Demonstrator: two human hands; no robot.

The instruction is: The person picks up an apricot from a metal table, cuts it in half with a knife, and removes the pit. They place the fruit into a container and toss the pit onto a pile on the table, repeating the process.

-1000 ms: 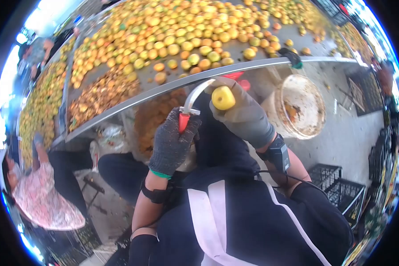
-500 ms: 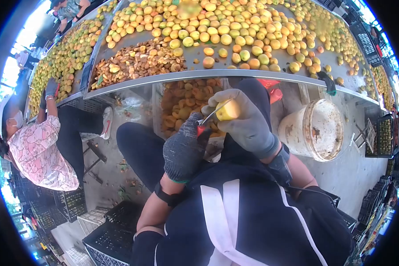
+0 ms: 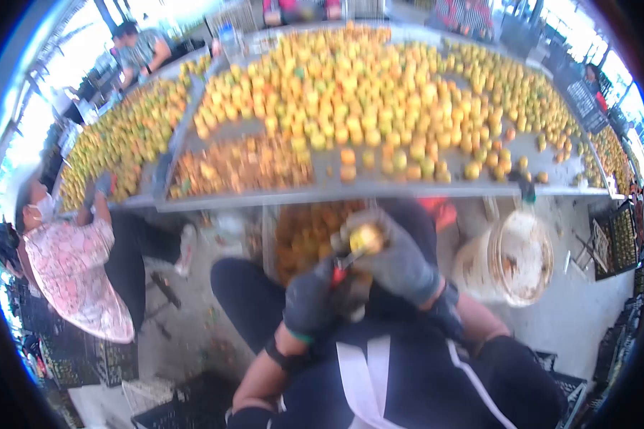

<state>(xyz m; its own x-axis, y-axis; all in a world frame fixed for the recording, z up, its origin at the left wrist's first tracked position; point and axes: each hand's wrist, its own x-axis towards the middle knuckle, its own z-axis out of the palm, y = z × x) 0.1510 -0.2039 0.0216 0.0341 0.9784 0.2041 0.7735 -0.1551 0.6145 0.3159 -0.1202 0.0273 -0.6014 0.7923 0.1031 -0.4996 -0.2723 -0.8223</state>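
Observation:
My left hand (image 3: 311, 304), in a dark knit glove, is closed around a small red-handled tool (image 3: 340, 273) with a thin metal end. That end meets a yellow apricot (image 3: 366, 239), which the fingers of my gloved right hand (image 3: 404, 261) grip. Motion blur hides how far the metal goes into the fruit. Both hands are over my lap, close together. Just beyond them, below the table edge, a crate of cut apricots (image 3: 304, 232) is partly covered by my hands.
Whole apricots (image 3: 365, 100) and a heap of cut pieces (image 3: 243, 164) lie on the metal-edged table (image 3: 279, 197). A dirty white bucket (image 3: 472, 264) stands at right. A masked person (image 3: 68, 268) sits at left; black crates (image 3: 615, 243) stand at far right.
The view has tilted up, showing more of the table and people behind it. My hands remain together on the apricot, with the tool's metal end now toward the fruit's near side.

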